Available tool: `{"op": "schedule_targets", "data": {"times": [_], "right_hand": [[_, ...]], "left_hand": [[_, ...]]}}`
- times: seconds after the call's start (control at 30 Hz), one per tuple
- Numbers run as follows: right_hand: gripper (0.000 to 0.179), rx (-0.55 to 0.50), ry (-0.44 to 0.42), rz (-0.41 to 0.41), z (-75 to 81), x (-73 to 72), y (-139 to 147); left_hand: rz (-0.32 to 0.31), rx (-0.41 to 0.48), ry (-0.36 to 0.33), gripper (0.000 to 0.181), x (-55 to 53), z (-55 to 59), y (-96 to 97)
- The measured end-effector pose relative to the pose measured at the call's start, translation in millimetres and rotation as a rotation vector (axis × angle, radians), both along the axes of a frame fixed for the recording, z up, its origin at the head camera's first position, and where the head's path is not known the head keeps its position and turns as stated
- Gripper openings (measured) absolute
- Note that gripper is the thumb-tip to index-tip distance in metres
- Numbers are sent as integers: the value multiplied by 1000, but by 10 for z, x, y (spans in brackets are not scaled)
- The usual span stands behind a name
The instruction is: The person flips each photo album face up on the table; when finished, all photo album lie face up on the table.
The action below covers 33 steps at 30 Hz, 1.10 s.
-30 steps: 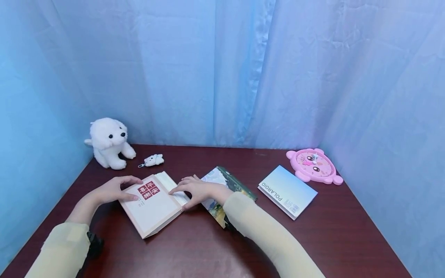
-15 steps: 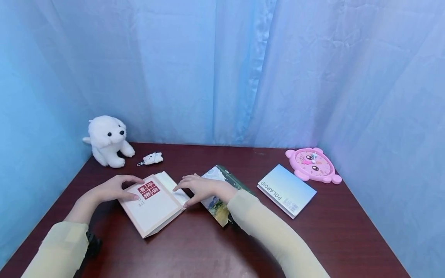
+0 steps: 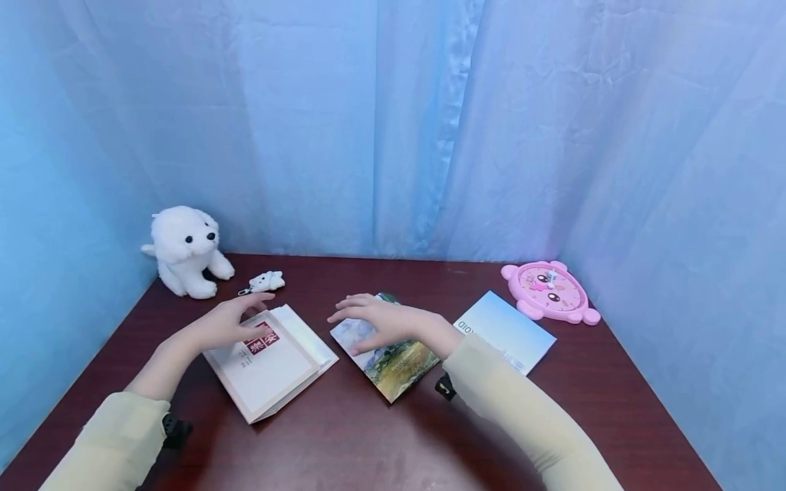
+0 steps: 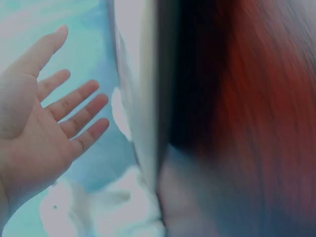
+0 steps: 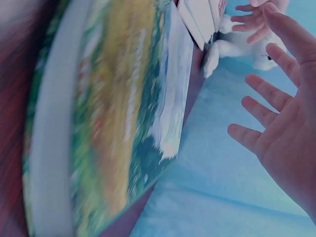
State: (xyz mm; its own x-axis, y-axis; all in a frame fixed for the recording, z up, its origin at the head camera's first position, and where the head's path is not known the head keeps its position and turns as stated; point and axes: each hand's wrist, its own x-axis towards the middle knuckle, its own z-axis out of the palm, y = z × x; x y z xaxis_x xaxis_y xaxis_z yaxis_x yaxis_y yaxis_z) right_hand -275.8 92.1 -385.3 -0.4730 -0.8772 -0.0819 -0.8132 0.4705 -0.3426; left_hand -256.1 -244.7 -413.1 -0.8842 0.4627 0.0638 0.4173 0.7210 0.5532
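A cream book [image 3: 264, 372] with a red square of characters on its cover lies on the left part of the table. My left hand [image 3: 224, 327] is over its upper left, fingers spread and relaxed; in the left wrist view the hand [image 4: 44, 123] shows an empty palm. To the right lies a book with a painted landscape cover [image 3: 399, 368]. Over it is my right hand [image 3: 393, 324], fingers loosely extended and holding nothing. The right wrist view shows that hand [image 5: 286, 123] apart from the painted book [image 5: 118, 108], whose thick page edge faces the camera.
A blue-white POLAROID book [image 3: 522, 334] lies at the right, partly behind the right forearm. Beyond it is a pink cartoon clock [image 3: 549, 290]. A white plush dog [image 3: 187, 252] sits at the back left beside a small white keychain [image 3: 267, 281]. Blue curtains [image 3: 307, 136] surround the table.
Both hands have come off the cream book. The left moved slightly up and right; the right moved rightward over the painted book. The cream book stays nearly in place.
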Motion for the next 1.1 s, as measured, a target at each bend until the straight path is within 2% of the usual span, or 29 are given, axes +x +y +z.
{"op": "schedule_targets", "data": {"times": [0.2,0.37,0.6,0.83,1.1], "right_hand": [[61,-35,15,-35,10,85,278],[64,-52,17,-94,-42,157,553],[65,-133,61,-146,-171,226,981],[65,-177,75,-230,-275,287,1334],[64,-141,84,-307,-467,317,1564]], "left_hand": [[-27,10,62,68,55,133,316],[-21,10,88,70,129,157,611],[-35,46,73,69,147,191,976],[-62,81,51,67,43,146,1244],[-100,112,-49,72,-140,68,1459]]}}
